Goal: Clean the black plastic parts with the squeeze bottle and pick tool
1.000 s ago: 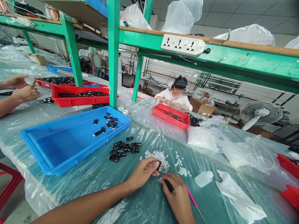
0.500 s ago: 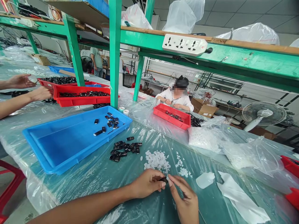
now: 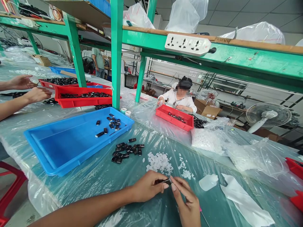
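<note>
Head view: the left hand (image 3: 150, 187) is holding its grip clamped on a small black piece (image 3: 168, 181), above the worktop (image 3: 94, 181). The right hand (image 3: 187, 197) is touching the piece's end with thumb and fingertips; whether that grip is pinching anything, I cannot tell. A pink-handled tool (image 3: 200, 208) is lying mostly hidden beside it. Just beyond, white pieces (image 3: 159, 162) are sitting in a pile near smaller white scraps (image 3: 187, 174), with loose black pieces (image 3: 127, 147) lying to the left. Others are resting in the blue tray (image 3: 56, 154), toward its right end. The work is apparently running mid-batch: one piece is being handled and many are lying by, though which are finished is not showing. Clear plastic sheeting is covering the worktop, and a white bottle (image 3: 208, 182) is lying near a white sheet (image 3: 246, 200). Across from here, a co-worker (image 3: 184, 100) is sitting behind a red tray (image 3: 174, 121); green shelving (image 3: 115, 63) is standing overhead, and a fan (image 3: 268, 114) is standing at right.
</note>
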A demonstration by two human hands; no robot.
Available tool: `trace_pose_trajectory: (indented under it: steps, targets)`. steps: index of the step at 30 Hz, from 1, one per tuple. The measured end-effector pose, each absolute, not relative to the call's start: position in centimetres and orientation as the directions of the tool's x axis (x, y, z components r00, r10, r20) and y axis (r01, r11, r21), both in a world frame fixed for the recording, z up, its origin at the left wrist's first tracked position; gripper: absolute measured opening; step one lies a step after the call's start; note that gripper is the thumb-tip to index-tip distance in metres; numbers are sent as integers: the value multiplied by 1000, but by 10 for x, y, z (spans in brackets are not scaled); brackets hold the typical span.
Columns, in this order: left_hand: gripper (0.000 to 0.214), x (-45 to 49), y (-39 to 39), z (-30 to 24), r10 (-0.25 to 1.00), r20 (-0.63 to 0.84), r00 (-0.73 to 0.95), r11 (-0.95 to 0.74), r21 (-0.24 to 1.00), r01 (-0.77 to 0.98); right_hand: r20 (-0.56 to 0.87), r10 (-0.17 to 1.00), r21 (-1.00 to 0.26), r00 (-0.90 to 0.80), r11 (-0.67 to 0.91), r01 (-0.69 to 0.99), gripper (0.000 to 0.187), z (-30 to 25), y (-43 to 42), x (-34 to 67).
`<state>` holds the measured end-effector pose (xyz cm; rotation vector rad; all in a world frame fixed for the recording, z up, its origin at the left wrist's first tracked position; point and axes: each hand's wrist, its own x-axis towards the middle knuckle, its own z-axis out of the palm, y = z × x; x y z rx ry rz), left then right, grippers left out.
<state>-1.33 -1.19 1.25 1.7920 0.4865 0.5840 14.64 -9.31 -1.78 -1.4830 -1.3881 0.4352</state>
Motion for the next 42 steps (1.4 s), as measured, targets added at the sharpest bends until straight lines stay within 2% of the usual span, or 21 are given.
trace_pose_trajectory:
  steps: [5, 9, 12, 15, 19, 21, 23, 28, 34, 39, 42]
  targets:
    - [45, -12, -6, 4, 541, 121, 832, -81, 993, -91, 146, 892, -943, 428, -5, 332, 37, -11, -97, 128]
    - [45, -11, -3, 3, 535, 116, 837, -58, 993, -101, 90, 912, -960, 400, -27, 278, 41, -11, -97, 124]
    - [44, -7, -1, 2, 596, 109, 795, -38, 994, -107, 70, 929, -961, 362, -35, 275, 46, -17, -93, 131]
    - [44, -6, 3, 1, 693, 123, 710, -21, 988, -150, 119, 921, -915, 371, -44, 402, 42, -24, -87, 140]
    - [40, -8, 5, 2, 752, 120, 648, -9, 985, -172, 234, 948, -687, 216, 4, 727, 29, -30, -80, 146]
    - [38, -9, 4, 2, 748, 126, 651, -10, 984, -179, 242, 957, -624, 158, 29, 781, 24, -30, -79, 146]
    - [36, -10, 3, 2, 742, 133, 657, -10, 982, -187, 248, 958, -620, 146, 41, 784, 21, -29, -78, 143]
    - [34, -9, 0, 2, 740, 136, 659, 6, 978, -208, 255, 945, -713, 203, 42, 700, 22, -30, -79, 143]
    - [29, -9, -2, -4, 685, 147, 713, 10, 977, -211, 218, 907, -890, 360, 32, 456, 31, -32, -80, 153]
    - [32, -9, -4, -6, 657, 138, 741, 14, 981, -195, 184, 888, -941, 422, 34, 338, 31, -26, -81, 155]
    - [34, -8, -5, -5, 631, 127, 766, 19, 984, -179, 100, 854, -976, 511, -15, 216, 34, -21, -84, 152]
